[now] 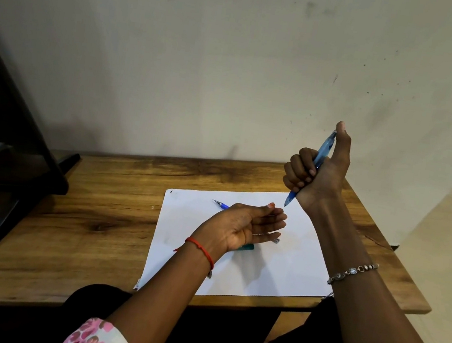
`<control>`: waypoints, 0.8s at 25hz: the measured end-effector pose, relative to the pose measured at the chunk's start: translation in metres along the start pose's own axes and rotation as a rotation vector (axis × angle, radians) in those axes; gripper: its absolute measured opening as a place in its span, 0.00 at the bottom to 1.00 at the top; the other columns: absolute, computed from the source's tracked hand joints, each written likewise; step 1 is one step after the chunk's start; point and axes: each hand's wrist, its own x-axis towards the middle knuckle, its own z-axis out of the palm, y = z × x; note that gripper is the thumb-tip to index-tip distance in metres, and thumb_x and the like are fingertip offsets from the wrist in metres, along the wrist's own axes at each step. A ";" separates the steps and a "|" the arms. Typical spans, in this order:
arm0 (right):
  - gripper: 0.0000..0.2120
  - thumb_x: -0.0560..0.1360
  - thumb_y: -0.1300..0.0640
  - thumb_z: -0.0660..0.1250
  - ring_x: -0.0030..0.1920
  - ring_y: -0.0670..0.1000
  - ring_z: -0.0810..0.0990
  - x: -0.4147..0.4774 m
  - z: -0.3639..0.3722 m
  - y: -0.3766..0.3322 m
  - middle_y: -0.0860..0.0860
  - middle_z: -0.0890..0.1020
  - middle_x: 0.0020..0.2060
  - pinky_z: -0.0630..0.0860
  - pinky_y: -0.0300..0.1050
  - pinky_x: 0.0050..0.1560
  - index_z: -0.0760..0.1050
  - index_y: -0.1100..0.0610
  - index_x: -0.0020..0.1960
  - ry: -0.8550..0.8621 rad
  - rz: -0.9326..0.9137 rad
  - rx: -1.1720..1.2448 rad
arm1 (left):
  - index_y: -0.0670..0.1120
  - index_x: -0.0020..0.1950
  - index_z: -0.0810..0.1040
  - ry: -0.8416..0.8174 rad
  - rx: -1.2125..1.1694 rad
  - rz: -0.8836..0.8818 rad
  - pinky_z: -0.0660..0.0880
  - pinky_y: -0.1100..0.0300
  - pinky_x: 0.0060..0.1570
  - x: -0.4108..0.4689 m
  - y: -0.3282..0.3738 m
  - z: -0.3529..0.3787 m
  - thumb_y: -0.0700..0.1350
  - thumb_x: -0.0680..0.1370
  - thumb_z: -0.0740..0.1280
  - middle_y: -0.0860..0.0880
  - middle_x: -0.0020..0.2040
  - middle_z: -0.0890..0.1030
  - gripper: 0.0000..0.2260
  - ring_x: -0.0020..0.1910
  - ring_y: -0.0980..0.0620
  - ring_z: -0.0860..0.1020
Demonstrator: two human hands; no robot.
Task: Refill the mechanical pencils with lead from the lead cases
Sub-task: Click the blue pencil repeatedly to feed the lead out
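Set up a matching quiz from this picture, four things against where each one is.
Things:
1. light blue translucent mechanical pencil
2. dark blue mechanical pencil
3. teal lead case
4. red thread band
Places:
A. round the left wrist
B. gripped in the right hand, tip down
C. on the white paper sheet, beyond the left hand
D. below the left hand's heel
Pairs: 1-B, 2-C, 3-D, 4-A

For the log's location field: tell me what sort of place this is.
Probably a room in a home, set up as a work desk: a brown wooden table pushed against a scuffed off-white wall, with a black metal stand, perhaps a screen's, at its left.
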 end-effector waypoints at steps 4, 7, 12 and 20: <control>0.33 0.73 0.34 0.50 0.18 0.46 0.54 -0.002 0.002 -0.003 0.48 0.57 0.14 0.49 0.36 0.25 0.56 0.55 0.18 0.016 -0.010 0.026 | 0.40 0.45 0.79 -0.006 -0.001 0.000 0.80 0.59 0.39 0.000 0.001 0.000 0.42 0.78 0.63 0.47 0.34 0.84 0.08 0.33 0.54 0.83; 0.33 0.73 0.33 0.49 0.18 0.46 0.54 -0.003 0.002 -0.003 0.48 0.57 0.15 0.49 0.36 0.25 0.56 0.56 0.19 0.014 -0.012 0.026 | 0.40 0.45 0.79 -0.009 0.003 -0.003 0.80 0.59 0.38 -0.001 0.000 0.001 0.42 0.78 0.63 0.47 0.34 0.84 0.08 0.33 0.54 0.83; 0.34 0.73 0.32 0.48 0.18 0.46 0.54 -0.003 0.001 -0.002 0.48 0.58 0.15 0.50 0.36 0.24 0.58 0.56 0.19 0.000 -0.011 0.003 | 0.40 0.45 0.79 -0.002 0.012 -0.008 0.80 0.59 0.39 -0.001 0.000 0.002 0.42 0.78 0.63 0.47 0.35 0.84 0.08 0.33 0.54 0.83; 0.33 0.73 0.33 0.49 0.18 0.46 0.55 -0.003 0.001 -0.001 0.49 0.58 0.15 0.50 0.36 0.25 0.58 0.57 0.20 0.021 -0.027 0.006 | 0.40 0.45 0.79 0.009 0.018 -0.016 0.79 0.57 0.43 -0.002 -0.001 0.003 0.42 0.78 0.63 0.47 0.35 0.84 0.08 0.34 0.53 0.82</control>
